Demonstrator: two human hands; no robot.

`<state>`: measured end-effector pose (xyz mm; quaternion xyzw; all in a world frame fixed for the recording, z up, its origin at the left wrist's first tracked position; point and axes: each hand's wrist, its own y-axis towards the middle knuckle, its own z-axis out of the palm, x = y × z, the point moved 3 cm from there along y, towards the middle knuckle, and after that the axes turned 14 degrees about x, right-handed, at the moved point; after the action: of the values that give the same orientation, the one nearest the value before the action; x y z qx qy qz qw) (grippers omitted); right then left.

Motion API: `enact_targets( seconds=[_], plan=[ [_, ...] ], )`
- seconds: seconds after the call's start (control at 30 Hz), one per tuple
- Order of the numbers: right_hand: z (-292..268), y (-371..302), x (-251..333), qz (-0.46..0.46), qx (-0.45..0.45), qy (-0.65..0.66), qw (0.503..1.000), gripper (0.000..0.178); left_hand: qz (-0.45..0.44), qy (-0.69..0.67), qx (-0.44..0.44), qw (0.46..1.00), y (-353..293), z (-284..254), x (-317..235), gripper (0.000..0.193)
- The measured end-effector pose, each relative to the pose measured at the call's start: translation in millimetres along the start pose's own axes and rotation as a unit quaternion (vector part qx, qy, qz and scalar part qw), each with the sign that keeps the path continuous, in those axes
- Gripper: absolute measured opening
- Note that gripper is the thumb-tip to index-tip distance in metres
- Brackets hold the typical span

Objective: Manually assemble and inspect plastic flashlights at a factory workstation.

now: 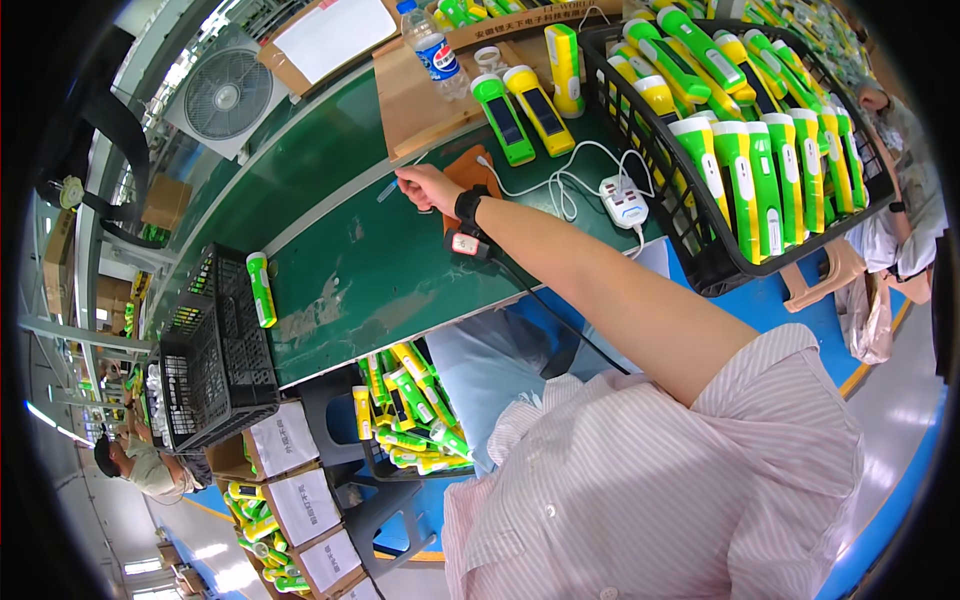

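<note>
Left of my right hand (428, 188), the green tabletop (340, 250) gives me open room as far as the lone flashlight (261, 290) by the black crate (245, 365). On my right, the looping white cable (560, 185) and white power strip (624, 202) block a low sweep, and the loaded basket (720, 272) walls that side. Ahead, the bottle (436, 55) and standing yellow flashlight (565, 72) obstruct me.

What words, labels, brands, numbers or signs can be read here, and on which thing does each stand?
Wording and brands are not copied here, only where print stands:
Plastic bottle: print on its blue label.
Cardboard box panel: a line of dark characters.
White paper sheets: large dark characters.
Red-and-white tag: marks too small to read.
White multi-port charger: marks too small to read.
</note>
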<state>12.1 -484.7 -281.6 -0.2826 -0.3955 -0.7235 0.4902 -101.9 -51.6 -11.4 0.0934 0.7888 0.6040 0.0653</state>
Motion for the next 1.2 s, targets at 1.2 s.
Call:
enact_targets(
  seconds=[1.2],
  plan=[
    [0,-18,6,-0.024,0.047,0.094,0.994,0.032,-0.018,0.427,-0.105,0.898,-73,-13,-64,0.048]
  ],
)
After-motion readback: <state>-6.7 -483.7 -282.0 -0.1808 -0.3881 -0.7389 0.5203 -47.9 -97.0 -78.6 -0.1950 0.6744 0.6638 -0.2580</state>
